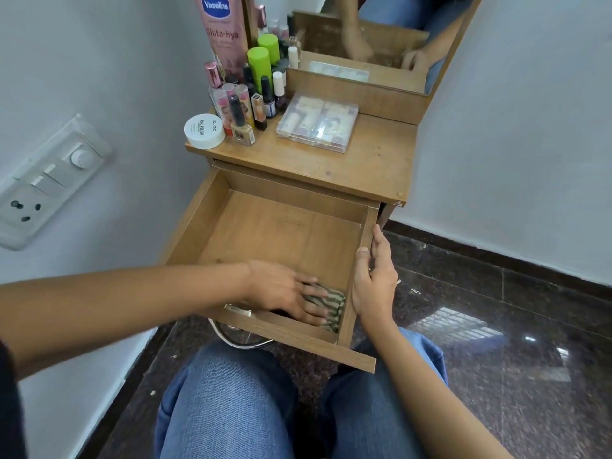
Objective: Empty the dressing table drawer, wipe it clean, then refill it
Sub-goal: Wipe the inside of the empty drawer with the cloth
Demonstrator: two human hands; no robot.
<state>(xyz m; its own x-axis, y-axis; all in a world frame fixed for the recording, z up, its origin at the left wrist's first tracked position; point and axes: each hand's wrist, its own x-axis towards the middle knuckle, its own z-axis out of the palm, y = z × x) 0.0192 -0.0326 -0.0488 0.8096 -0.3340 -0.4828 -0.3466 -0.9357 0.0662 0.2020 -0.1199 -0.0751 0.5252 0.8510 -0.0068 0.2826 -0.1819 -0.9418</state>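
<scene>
Seen from the head camera, the drawer is pulled well out and holds nothing but a striped cloth, so the step in hand looks like the wiping.

The left hand lies flat on the cloth, fingers nearly straight and spread, pressing it down rather than gripping it. The cloth sits under those fingers in the near corner of the drawer, just beside the right hand. That hand grips the drawer's side wall, thumb inside and fingers curled round the outside, steadying it.

To wipe well, I would press evenly through the whole palm and sweep away from the body, toward the back wall beyond the left hand. The cloth should be pushed along the foot of each wall and into the corners, where dust tends to gather. The right hand's brace matters, since a drawer this far out could tip or slide under pressure.

Beyond both hands, bottles, a white jar and a clear box wait on the bench.
</scene>
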